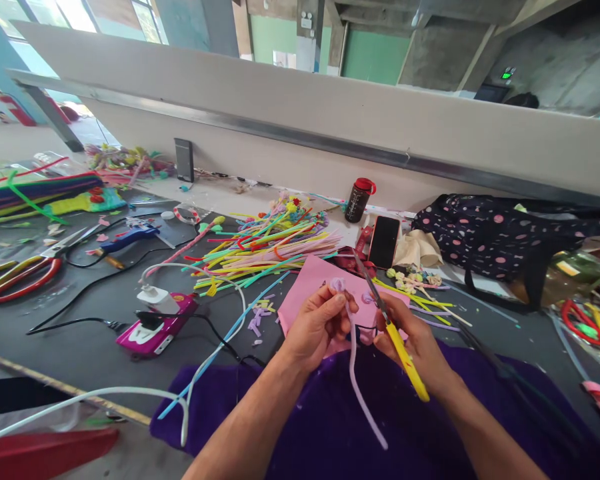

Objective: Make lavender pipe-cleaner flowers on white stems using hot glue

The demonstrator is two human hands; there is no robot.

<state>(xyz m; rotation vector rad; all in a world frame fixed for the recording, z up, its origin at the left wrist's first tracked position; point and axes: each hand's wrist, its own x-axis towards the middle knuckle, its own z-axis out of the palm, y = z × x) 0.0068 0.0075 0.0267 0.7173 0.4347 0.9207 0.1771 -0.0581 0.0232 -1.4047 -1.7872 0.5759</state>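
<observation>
My left hand [316,327] pinches a lilac pipe cleaner [354,363] near its curled top end, and the long tail hangs down over purple fabric [330,427] on my lap. My right hand [416,343] grips yellow-handled scissors [391,330], blades pointing up and left, close to the curled tip. Both hands sit over a pink sheet [310,283] on the dark grey table [80,333].
A heap of colourful pipe cleaners [265,250] lies behind the pink sheet. A phone [384,241], a dark bottle [359,199] and a spotted bag [500,237] stand to the right. A pink device [156,330] with cables, a blue glue gun [130,235] and red-handled scissors [23,280] lie left.
</observation>
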